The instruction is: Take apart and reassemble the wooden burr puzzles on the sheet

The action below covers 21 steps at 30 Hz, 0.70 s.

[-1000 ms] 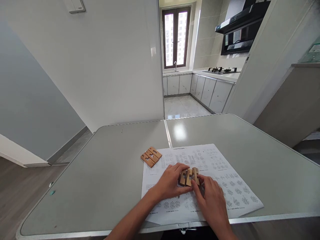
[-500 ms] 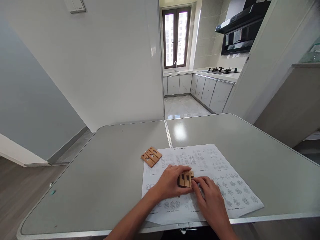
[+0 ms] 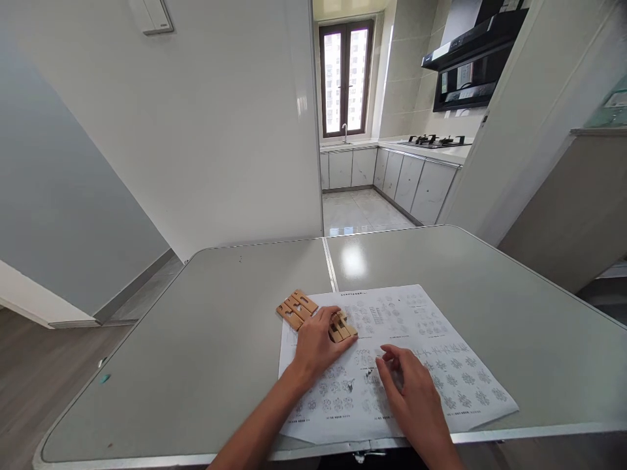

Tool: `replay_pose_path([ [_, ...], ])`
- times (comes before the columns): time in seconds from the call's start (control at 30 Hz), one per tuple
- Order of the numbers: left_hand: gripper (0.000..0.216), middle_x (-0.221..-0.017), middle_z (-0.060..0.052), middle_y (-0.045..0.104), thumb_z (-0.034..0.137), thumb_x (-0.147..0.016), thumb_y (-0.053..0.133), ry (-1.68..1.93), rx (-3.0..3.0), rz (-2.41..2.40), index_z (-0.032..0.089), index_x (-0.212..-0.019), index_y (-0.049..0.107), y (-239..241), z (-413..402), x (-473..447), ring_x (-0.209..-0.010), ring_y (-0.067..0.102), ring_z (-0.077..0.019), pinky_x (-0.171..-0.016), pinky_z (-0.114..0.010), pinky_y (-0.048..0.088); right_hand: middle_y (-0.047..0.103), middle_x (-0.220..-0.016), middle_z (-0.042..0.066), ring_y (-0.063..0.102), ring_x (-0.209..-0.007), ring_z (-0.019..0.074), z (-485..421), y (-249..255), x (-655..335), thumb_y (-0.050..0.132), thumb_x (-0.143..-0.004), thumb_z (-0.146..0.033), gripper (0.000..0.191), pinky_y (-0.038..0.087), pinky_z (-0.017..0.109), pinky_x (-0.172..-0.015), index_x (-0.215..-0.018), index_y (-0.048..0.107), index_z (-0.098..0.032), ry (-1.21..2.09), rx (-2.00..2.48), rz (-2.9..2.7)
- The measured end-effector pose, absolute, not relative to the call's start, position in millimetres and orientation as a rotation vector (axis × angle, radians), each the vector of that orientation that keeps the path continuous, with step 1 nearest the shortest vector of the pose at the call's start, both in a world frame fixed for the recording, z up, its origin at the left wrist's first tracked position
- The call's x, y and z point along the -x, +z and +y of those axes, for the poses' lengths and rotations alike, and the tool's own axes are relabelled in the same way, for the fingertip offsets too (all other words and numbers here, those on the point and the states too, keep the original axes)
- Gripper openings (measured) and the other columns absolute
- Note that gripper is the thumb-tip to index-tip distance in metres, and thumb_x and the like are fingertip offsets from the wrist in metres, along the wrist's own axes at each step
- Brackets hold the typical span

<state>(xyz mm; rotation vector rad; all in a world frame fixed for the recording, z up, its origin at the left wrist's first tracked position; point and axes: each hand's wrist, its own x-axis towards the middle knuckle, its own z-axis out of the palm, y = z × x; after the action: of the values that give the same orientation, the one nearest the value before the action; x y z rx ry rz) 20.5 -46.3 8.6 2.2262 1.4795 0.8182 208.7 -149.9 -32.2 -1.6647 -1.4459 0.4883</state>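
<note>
My left hand (image 3: 318, 343) is closed around a small set of flat wooden puzzle pieces (image 3: 341, 328) with cut-out notches, gripped between thumb and fingers over the printed sheet (image 3: 365, 405). Close beyond that hand, a second group of wooden pieces (image 3: 296, 309), with holes and small markings, lies side by side at the sheet's upper left corner. Apart from the pieces, my right hand (image 3: 411, 385) hovers over or rests on the paper with its fingers loosely curled. A gap shows between its thumb and forefinger, and nothing is visible in it.
The grey-green table (image 3: 196, 352) has a metal edge and a seam (image 3: 329, 262) running toward its far side. Small line drawings cover the sheet. A teal bit (image 3: 104, 378) lies near the left edge. Beyond stand a white wall (image 3: 220, 130) and a kitchen with cabinets (image 3: 365, 166).
My left hand has carried the held wooden pieces left and away from me, up to the other group. My right hand has come off them and stays near its former place.
</note>
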Motion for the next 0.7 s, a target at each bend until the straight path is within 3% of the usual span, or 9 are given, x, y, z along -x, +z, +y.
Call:
replay_pose_path([
  [0.17, 0.048, -0.121, -0.007, 0.069, 0.047, -0.085, 0.074, 0.756, -2.336, 1.716, 0.028, -0.127, 0.063, 11.1, -41.4, -15.1, -0.097, 0.070, -0.0304, -0.086, -0.046, 0.055, 0.071, -0.106, 0.010, 0.067, -0.096, 0.0304, -150.2, -33.8, -209.6, 0.048, -0.103, -0.054, 0.036, 0.052, 0.048, -0.087, -0.116, 0.064, -0.024, 0.459, 1.649, -1.478],
  [0.43, 0.033, -0.132, -0.007, 0.065, 0.044, -0.092, 0.066, 0.650, -2.446, 1.907, 0.027, -0.120, 0.067, 9.6, -40.9, -13.6, -0.083, 0.070, -0.0237, -0.063, -0.034, 0.054, 0.073, -0.106, 0.008, 0.069, -0.096, 0.0289, -151.3, -33.3, -210.1, 0.048, -0.103, -0.051, 0.032, 0.056, 0.044, -0.083, -0.114, 0.065, -0.026, 0.444, 1.653, -1.497],
  [0.7, 0.028, -0.129, -0.009, 0.065, 0.031, -0.096, 0.064, 0.905, -2.640, 1.647, 0.023, -0.122, 0.060, 4.9, -40.9, -14.0, -0.086, 0.072, -0.0208, -0.059, -0.029, 0.053, 0.072, -0.107, 0.007, 0.068, -0.096, 0.0282, -151.2, -32.3, -210.4, 0.049, -0.103, -0.046, 0.026, 0.054, 0.046, -0.086, -0.113, 0.064, -0.026, 0.442, 1.645, -1.520],
])
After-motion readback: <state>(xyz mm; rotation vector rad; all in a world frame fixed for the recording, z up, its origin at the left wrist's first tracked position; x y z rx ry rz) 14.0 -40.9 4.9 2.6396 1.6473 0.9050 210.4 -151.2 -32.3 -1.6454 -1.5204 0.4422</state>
